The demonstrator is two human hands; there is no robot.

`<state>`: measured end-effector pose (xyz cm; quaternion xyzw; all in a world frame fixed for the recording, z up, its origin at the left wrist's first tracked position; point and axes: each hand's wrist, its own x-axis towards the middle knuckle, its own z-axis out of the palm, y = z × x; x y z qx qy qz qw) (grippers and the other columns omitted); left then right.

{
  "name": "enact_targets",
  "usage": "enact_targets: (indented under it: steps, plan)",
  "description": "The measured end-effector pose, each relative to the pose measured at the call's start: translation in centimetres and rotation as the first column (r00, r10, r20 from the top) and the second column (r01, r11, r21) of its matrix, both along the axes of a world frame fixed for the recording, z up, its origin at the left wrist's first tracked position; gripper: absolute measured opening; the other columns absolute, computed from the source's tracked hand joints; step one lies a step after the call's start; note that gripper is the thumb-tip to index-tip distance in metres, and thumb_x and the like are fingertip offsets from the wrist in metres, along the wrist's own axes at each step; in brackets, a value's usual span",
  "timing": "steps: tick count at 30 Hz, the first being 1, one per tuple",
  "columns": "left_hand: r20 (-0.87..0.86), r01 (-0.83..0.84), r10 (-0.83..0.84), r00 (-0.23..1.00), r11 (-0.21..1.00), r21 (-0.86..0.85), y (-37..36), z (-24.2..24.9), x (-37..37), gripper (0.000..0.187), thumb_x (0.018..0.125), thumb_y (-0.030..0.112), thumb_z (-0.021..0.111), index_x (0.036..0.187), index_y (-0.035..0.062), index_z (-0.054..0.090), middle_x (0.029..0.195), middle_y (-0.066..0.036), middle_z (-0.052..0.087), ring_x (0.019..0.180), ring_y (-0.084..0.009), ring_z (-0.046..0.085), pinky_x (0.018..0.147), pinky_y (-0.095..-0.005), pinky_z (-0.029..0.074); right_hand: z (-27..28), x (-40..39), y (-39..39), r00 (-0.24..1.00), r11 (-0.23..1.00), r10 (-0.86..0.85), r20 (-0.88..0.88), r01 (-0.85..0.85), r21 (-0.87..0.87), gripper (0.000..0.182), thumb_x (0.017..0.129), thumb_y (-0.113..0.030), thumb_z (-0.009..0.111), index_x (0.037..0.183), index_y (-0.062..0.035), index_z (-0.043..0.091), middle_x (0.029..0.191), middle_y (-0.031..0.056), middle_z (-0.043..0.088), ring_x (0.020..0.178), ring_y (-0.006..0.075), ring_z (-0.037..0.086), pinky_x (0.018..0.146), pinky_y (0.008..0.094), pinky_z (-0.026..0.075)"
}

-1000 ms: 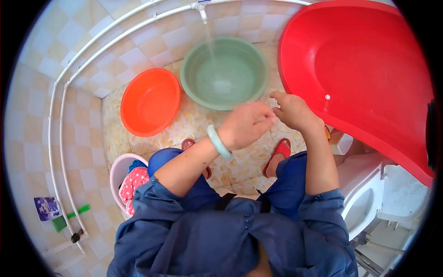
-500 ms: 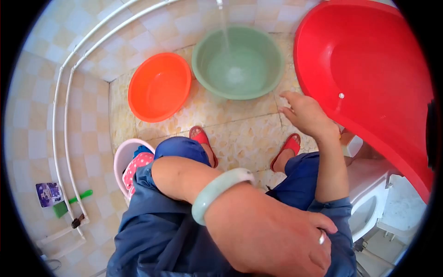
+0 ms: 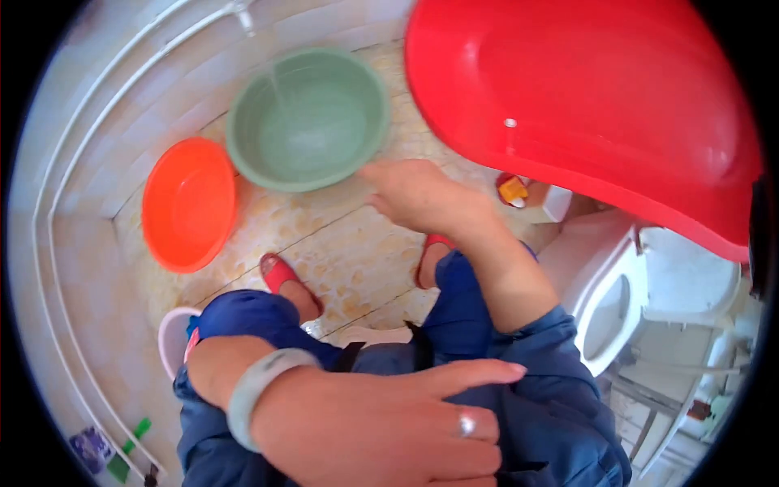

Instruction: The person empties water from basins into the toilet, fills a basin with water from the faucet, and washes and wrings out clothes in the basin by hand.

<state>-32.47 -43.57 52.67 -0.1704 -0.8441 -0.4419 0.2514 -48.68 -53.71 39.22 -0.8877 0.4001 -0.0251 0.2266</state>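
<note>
Clock: taken from the middle of the view, unless another centre is named.
Green basin (image 3: 369, 130): on the tile floor (image 3: 357, 260) at 11 o'clock, upright, with water (image 3: 320, 134) in it.
Tap (image 3: 243, 18): white, at the basin's own 11 o'clock; a thin stream falls into the basin.
Right hand (image 3: 418, 195): at 1 o'clock, back uppermost, fingertips at the basin rim between its 4 and 5 o'clock; blurred, so contact or a slight gap cannot be told.
Right grip: fingers near together, palm hidden; cannot tell how wide, or whether holding.
Left hand (image 3: 373, 422): at 6 o'clock, above the lap, back uppermost; pale bracelet (image 3: 253, 398) at the wrist, ring (image 3: 466, 424) on a finger.
Left grip: index finger straight toward 3 o'clock, others bent; underside hidden, cannot tell what is within.
Orange basin (image 3: 191, 203): between 9 and 10 o'clock, just beside the green one, at its 8 o'clock.
Red tub (image 3: 600, 105): large, at 2 o'clock; small yellow item (image 3: 513, 192) near its lower edge.
Pink bucket (image 3: 172, 337): at 8 o'clock, beside the knee, partly hidden.
Toilet (image 3: 639, 300): between 3 and 4 o'clock.
Feet: red sandals (image 3: 280, 274), apart.
</note>
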Motion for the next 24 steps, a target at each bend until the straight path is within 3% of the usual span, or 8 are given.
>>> enact_targets:
  steps: [6, 9, 12, 15, 18, 20, 22, 24]
  plan:
    - [-0.103, -0.257, 0.282, 0.954, 0.945, 0.203, 1.8, 0.7, -0.3, 0.009, 0.076, 0.007, 0.064, 0.070, 0.0009, 0.059, 0.073, -0.005, 0.053, 0.074, -0.0195, 0.057, 0.097, -0.0602, 0.038, -1.2, 0.6, -0.3, 0.997, 0.996, -0.059, -0.053, 0.062, 0.066, 0.020, 0.084, -0.016, 0.056, 0.094, 0.0008, 0.061, 0.085, 0.0192, 0.065, 0.084, 0.0364, 0.064, 0.071, 0.0465, 0.051]
    - [-0.044, -0.287, 0.305, 0.951, 0.929, 0.234, 1.5, 1.5, 0.4, 0.005, 0.073, 0.002, 0.064, 0.071, 0.0006, 0.060, 0.077, -0.007, 0.058, 0.076, -0.0214, 0.060, 0.095, -0.0636, 0.038, -0.3, 0.2, 0.1, 0.997, 0.997, -0.060, -0.039, 0.062, 0.042, 0.020, 0.085, -0.017, 0.057, 0.093, 0.0008, 0.061, 0.088, 0.0194, 0.065, 0.084, 0.0362, 0.064, 0.072, 0.0462, 0.051]
    - [-0.041, -0.198, 0.216, 0.976, 0.944, 0.264, 0.5, 1.6, 0.2, 0.004, 0.076, 0.004, 0.064, 0.075, 0.0004, 0.062, 0.080, -0.008, 0.060, 0.077, -0.0225, 0.060, 0.094, -0.0601, 0.040, 0.0, 0.0, 0.4, 0.999, 0.999, -0.039, 0.020, 0.039, 0.004, 0.021, 0.085, -0.018, 0.057, 0.094, 0.0007, 0.061, 0.089, 0.0192, 0.066, 0.084, 0.0365, 0.064, 0.072, 0.0461, 0.051]
    - [0.077, 0.281, -0.302, 0.950, 0.936, 0.211, -2.0, 0.0, 0.4, 0.027, 0.082, 0.008, 0.056, 0.110, 0.0060, 0.059, 0.110, -0.010, 0.060, 0.105, -0.0322, 0.057, 0.097, -0.0495, 0.040, 0.5, -0.3, 0.2, 1.000, 1.000, -0.015, 0.009, 0.015, 0.011, 0.020, 0.086, -0.017, 0.056, 0.096, 0.0000, 0.061, 0.089, 0.0189, 0.065, 0.084, 0.0370, 0.064, 0.072, 0.0463, 0.051]
    - [0.327, -0.239, 0.178, 0.928, 0.959, 0.155, -2.6, -1.5, -0.6, 0.021, 0.080, 0.012, 0.065, 0.101, 0.0072, 0.061, 0.100, -0.009, 0.061, 0.093, -0.0310, 0.060, 0.093, -0.0471, 0.045, 0.4, -0.2, -0.1, 1.000, 0.998, -0.022, 0.020, 0.020, 0.053, 0.020, 0.086, -0.016, 0.055, 0.096, 0.0001, 0.060, 0.089, 0.0200, 0.065, 0.085, 0.0381, 0.064, 0.072, 0.0470, 0.051]
    - [0.312, -0.467, 0.506, 0.804, 0.863, -0.195, -3.1, -2.3, -1.3, 0.019, 0.077, 0.016, 0.073, 0.089, 0.0078, 0.061, 0.093, -0.008, 0.060, 0.088, -0.0293, 0.059, 0.089, -0.0426, 0.047, 0.7, -0.4, 0.0, 0.999, 0.994, -0.044, 0.019, 0.042, 0.102, 0.020, 0.086, -0.016, 0.054, 0.097, 0.0003, 0.060, 0.090, 0.0209, 0.065, 0.086, 0.0393, 0.063, 0.073, 0.0475, 0.051]
    - [0.212, -0.467, 0.473, 0.855, 0.881, -0.083, -3.1, -4.0, -1.6, 0.017, 0.079, 0.016, 0.072, 0.084, 0.0072, 0.059, 0.091, -0.009, 0.059, 0.086, -0.0282, 0.058, 0.087, -0.0416, 0.048, 0.1, -0.3, 0.2, 0.999, 0.994, -0.034, 0.031, 0.031, 0.108, 0.021, 0.086, -0.015, 0.053, 0.100, 0.0003, 0.059, 0.092, 0.0224, 0.064, 0.088, 0.0401, 0.062, 0.075, 0.0479, 0.050]
    - [0.263, -0.459, 0.441, 0.858, 0.888, 0.010, -2.5, -3.7, -1.3, 0.017, 0.081, 0.015, 0.070, 0.080, 0.0053, 0.056, 0.105, -0.010, 0.058, 0.090, -0.0283, 0.057, 0.087, -0.0393, 0.048, 0.7, -0.1, 0.1, 0.999, 0.993, -0.018, -0.043, 0.023, 0.113, 0.024, 0.087, -0.015, 0.053, 0.105, -0.0004, 0.057, 0.096, 0.0239, 0.064, 0.091, 0.0401, 0.062, 0.078, 0.0482, 0.049]
